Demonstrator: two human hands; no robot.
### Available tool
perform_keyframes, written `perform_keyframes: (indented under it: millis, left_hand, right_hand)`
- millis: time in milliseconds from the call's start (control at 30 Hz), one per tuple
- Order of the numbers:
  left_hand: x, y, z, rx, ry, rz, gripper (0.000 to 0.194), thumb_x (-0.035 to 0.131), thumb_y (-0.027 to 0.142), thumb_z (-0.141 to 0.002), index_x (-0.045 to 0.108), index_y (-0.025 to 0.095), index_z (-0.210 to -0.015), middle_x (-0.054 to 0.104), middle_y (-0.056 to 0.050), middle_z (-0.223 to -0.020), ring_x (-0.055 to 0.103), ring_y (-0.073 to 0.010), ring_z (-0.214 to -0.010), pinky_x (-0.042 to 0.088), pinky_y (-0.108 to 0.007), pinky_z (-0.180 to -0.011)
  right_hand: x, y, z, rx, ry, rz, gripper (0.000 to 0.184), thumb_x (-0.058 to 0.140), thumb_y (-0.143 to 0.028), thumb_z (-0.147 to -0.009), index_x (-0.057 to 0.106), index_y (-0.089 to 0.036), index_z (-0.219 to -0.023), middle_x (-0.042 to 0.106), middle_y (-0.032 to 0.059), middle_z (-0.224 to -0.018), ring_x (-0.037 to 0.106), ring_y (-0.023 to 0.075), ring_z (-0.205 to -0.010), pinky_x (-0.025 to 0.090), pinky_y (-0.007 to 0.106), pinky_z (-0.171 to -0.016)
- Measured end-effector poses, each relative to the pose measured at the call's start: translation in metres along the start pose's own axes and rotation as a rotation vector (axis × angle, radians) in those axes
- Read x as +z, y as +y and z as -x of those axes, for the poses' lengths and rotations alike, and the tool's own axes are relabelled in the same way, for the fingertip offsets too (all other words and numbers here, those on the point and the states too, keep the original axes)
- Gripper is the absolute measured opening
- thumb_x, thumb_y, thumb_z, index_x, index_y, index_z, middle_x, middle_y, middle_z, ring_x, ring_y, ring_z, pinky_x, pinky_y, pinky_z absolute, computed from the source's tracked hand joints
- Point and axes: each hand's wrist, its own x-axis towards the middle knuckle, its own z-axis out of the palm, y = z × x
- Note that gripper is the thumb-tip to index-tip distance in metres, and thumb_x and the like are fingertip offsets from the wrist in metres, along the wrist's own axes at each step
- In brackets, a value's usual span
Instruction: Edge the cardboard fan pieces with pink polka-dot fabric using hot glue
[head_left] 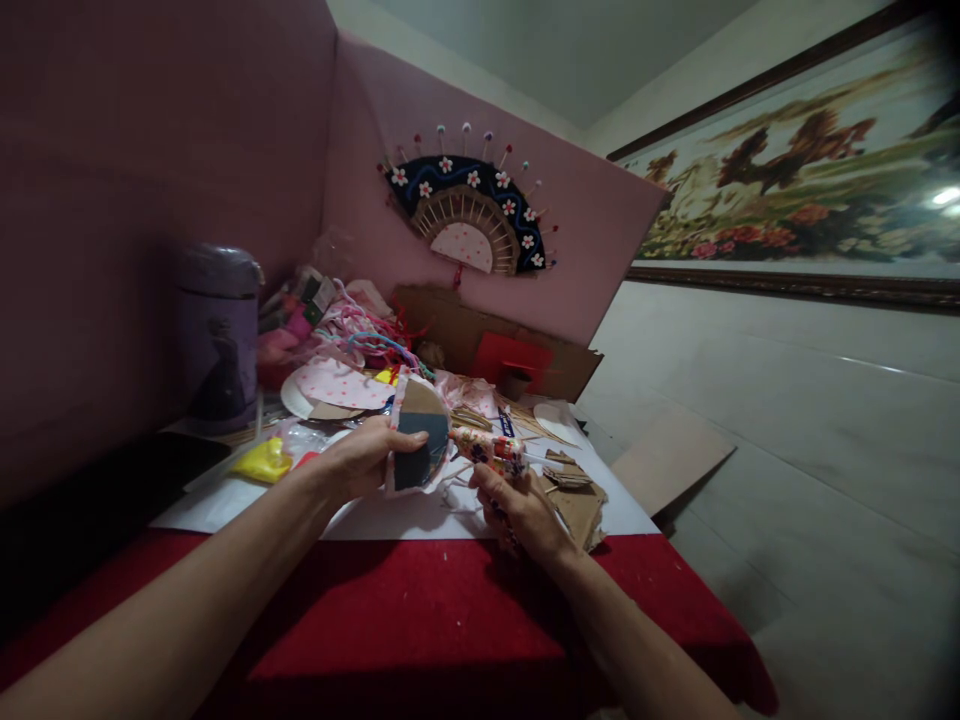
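Note:
My left hand point(375, 455) grips a half-round cardboard piece point(421, 445) by its straight edge, thumb on the face turned to me. That face is part brown, part dark grey-blue, with a pale border round it. In my right hand point(517, 505) is a patterned glue gun point(487, 448), a white glue stick point(541, 461) jutting from its back. The gun's nozzle points left and meets or nearly meets the curved edge of the piece; I cannot tell which. My right fingers wrap the handle and partly hide it.
Cardboard scraps point(581, 500) lie right of my right hand. Pink dotted paper point(341, 383), a yellow packet point(262, 460) and tangled pipe cleaners point(375, 325) crowd the left. A purple flask point(219, 340) stands far left. A decorated fan point(471, 215) hangs on the pink board behind.

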Motion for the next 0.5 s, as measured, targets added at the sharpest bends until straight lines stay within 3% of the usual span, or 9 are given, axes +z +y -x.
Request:
perform_keyframes:
  millis: [500]
  left_hand:
    - [-0.0005,-0.0016,-0.0019,-0.005,0.023,-0.031,0.025,0.066,0.009,-0.064,0.065,0.005,-0.089,0.07,-0.012,-0.076,0.065,-0.0204,-0.065,0.047,-0.032,-0.067]
  right_hand:
    - [-0.0004,0.0009,-0.0014,0.009,0.001,0.027,0.047,0.051,-0.061,-0.078,0.055,-0.016,-0.067,0.043,-0.005,-0.043,0.037,0.0076,-0.027,0.027,0.02,-0.024]
